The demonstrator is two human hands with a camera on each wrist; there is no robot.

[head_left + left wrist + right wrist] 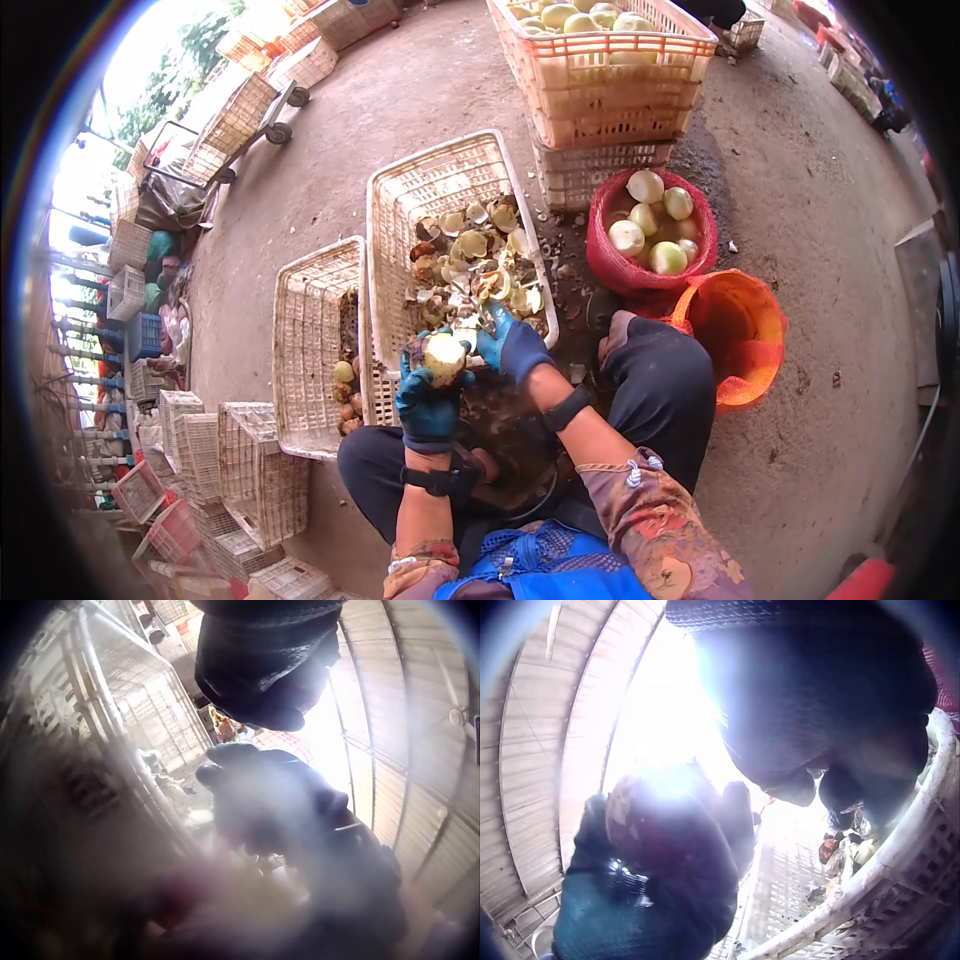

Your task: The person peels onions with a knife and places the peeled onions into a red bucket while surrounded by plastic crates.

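Note:
In the head view my gloved left hand point(430, 405) holds a partly peeled onion point(443, 361) with its fingers curled round it, near the front rim of a crate point(495, 140) of peelings. Bright light washes out the onion's top. Close to its right is my gloved right hand point(515, 348), over the crate's near corner. In the right wrist view the right fingers point(840, 787) bend downward, and I cannot tell what they hold. Pale and brown onion peelings point(475, 245) lie in the crate beyond both hands. The left wrist view is hazy.
A second crate point(320, 265) with several brown onions point(345, 372) stands left. To the right are a red mesh-lined container point(603, 225) of peeled onions and an orange mesh basket point(765, 310). Stacked crates point(610, 90) of pale onions stand ahead; more crates point(262, 470) lie left.

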